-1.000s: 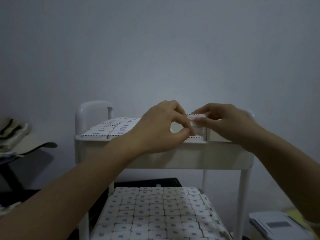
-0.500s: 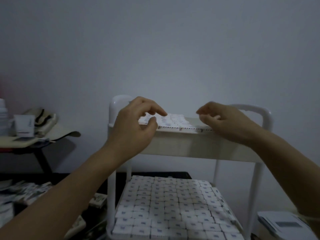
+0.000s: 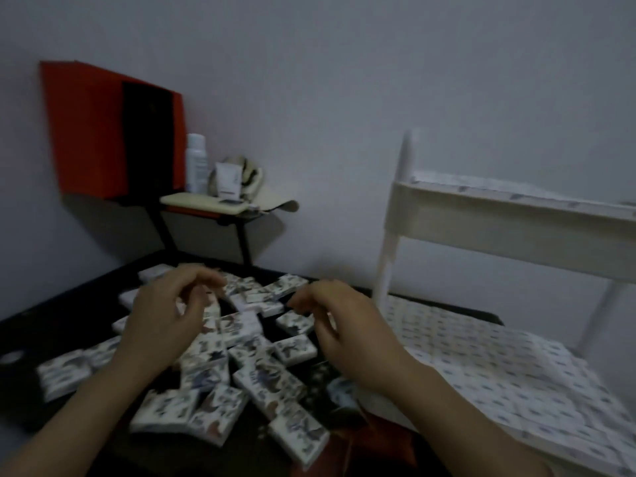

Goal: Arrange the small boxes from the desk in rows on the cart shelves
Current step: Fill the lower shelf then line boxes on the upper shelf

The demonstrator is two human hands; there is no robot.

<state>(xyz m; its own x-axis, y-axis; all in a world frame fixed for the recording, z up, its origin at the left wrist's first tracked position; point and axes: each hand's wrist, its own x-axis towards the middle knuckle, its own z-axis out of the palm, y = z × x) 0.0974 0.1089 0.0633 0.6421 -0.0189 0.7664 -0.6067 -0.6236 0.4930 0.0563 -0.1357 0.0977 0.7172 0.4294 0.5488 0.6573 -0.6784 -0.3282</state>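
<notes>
Head view showed the left hand (image 3: pixel 161 321) and the right hand (image 3: pixel 344 325) poised above a loose heap of small white printed cardboard boxes (image 3: pixel 220 380) on the dark counter (image 3: pixel 69 304). Both sets of fingers (image 3: pixel 206 279) were loosely curled and, as far as the blur allowed, gripped nothing. Just right of the counter stood the white cart (image 3: pixel 481 218), its 2 visible shelves carrying tight rows of boxes (image 3: pixel 499 366).

— How are the small white cardboard boxes (image 3: pixel 265 380) on the flat black desk (image 3: pixel 41 325) patterned?
— Dark mottled figures are printed; those on the white plastic cart (image 3: pixel 481 218) are marked blue
</notes>
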